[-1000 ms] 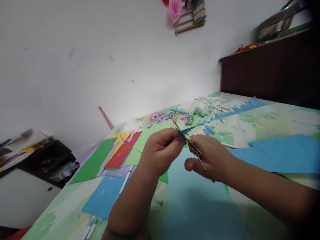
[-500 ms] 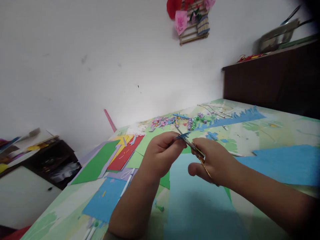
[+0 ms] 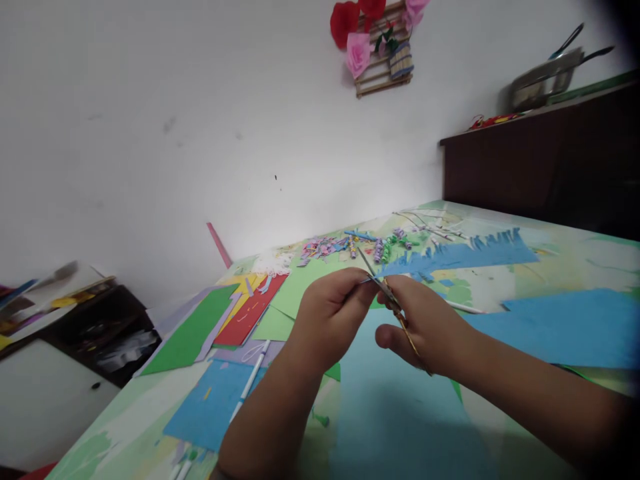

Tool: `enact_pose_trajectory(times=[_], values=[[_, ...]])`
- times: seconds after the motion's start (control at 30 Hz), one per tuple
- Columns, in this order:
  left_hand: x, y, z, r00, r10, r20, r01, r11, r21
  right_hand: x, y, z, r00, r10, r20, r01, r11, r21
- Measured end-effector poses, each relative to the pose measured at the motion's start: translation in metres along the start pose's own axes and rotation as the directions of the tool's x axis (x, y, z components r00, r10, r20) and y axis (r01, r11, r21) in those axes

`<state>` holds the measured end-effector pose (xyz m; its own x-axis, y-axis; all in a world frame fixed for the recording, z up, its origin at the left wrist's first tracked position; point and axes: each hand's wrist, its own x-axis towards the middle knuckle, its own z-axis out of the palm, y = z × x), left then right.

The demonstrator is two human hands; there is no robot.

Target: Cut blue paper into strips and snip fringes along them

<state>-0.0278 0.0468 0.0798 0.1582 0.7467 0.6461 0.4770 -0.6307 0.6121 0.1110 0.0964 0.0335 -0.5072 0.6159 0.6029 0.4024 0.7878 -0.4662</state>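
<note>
My left hand (image 3: 333, 310) is closed, thumb and forefinger pinching a small blue paper piece (image 3: 371, 277), seen nearly edge-on and mostly hidden by the fingers. In my right hand (image 3: 425, 320) are scissors (image 3: 399, 312) with gold-coloured handles. Their blades point up and to the left, crossing right at the blue piece by my left fingertips. Both hands hover over a light blue sheet (image 3: 400, 400). Just beyond them lies a fringed blue paper strip (image 3: 465, 257).
Green card (image 3: 193, 330), red card (image 3: 253, 310) and blue card (image 3: 200, 407) lie to the left. Paper scraps (image 3: 325, 248) and curled paper coils (image 3: 385, 250) sit near the wall. Another blue sheet (image 3: 560, 327) is at right, below a dark cabinet (image 3: 525, 160).
The blue piece's frayed end, visible above my left fingers before, now shows only as a thin edge. My left hand has shifted slightly right, closer to my right hand. The view moved slightly.
</note>
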Motion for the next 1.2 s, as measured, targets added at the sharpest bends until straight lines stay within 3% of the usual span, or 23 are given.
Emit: enact_pose_trajectory(times=[0.37, 0.63, 0.9, 1.2], values=[[0.001, -0.001, 0.005, 0.999, -0.036, -0.038, 0.037, 0.999, 0.031, 0.003, 0.003, -0.002, 0.999, -0.004, 0.044, 0.009, 0.992, -0.123], [0.002, 0.001, -0.006, 0.993, -0.105, 0.054, 0.099, 0.990, 0.100, 0.001, 0.005, 0.002, 0.999, -0.028, 0.034, 0.033, 0.989, -0.145], [0.005, 0.003, -0.010, 0.972, -0.205, 0.112, 0.207, 0.978, 0.002, 0.001, 0.002, 0.003, 0.996, 0.016, 0.085, -0.002, 0.988, -0.156], [0.004, 0.004, -0.009, 0.959, -0.279, 0.057, 0.284, 0.953, -0.103, 0.001, 0.000, 0.002, 0.997, 0.036, 0.071, -0.023, 0.985, -0.173]])
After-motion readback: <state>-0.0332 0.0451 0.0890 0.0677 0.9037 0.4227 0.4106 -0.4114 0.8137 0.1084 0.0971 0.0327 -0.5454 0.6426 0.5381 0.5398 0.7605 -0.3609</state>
